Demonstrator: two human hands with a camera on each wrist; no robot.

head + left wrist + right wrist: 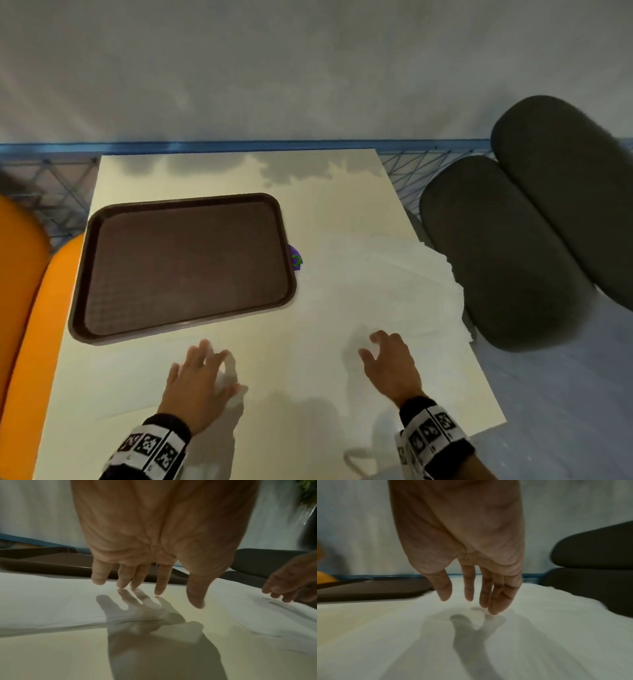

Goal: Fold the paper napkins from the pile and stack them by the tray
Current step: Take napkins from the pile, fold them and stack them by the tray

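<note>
An empty brown tray [185, 267] [51, 563] [368, 589] lies on the left half of the cream table [291, 394]. A loose pile of white paper napkins [387, 284] [547, 601] covers the table's right side. Another white napkin [130, 380] [42, 608] lies flat in front of the tray. My left hand [205, 363] [154, 588] is spread open, its fingertips touching the surface at this napkin's right end. My right hand [380, 349] [471, 599] is open too, fingers straight and pointing down at the pile's near edge. It holds nothing.
Two orange seats [30, 308] stand off the table's left edge and dark grey cushions [513, 257] off its right. A small purple and green thing [296, 258] peeks out by the tray's right rim. A blue rail [239, 146] runs behind the table.
</note>
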